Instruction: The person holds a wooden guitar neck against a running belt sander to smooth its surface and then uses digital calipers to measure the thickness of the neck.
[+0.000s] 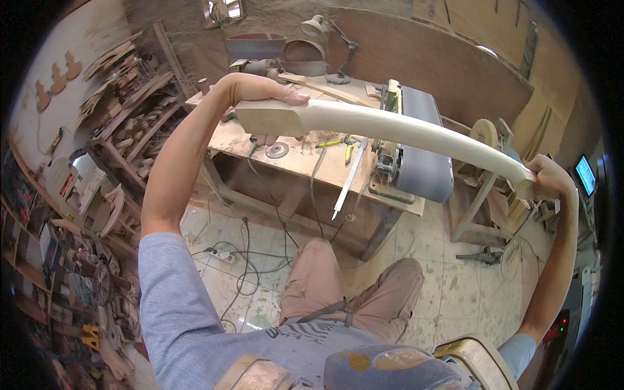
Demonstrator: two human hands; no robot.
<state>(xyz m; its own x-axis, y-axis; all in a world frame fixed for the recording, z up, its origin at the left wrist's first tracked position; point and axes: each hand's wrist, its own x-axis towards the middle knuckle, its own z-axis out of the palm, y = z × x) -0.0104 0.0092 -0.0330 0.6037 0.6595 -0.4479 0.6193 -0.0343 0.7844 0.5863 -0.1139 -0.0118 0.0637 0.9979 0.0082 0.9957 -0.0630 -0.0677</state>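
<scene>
A pale, unfinished wooden guitar neck (416, 130) spans the view, lifted above the workbench (237, 140). My left hand (260, 91) is wrapped round its broad flat end, thumb on top and fingertips showing below. At the far right, my right hand (551, 177) grips the narrower-looking end; part of that end is hidden in the fingers. Behind the neck stands a belt sander (424, 170) with a wide grey belt, mounted at the bench's right end. The neck passes in front of the belt in this view; I cannot tell whether they touch.
Yellow-handled pliers (330, 143), a round disc (277, 150) and a long metal ruler-like strip (351, 177) lie on the bench. A desk lamp (338, 78) stands behind. Cables and a power strip (221, 255) lie on the floor. Shelves of wood pieces (123, 123) fill the left.
</scene>
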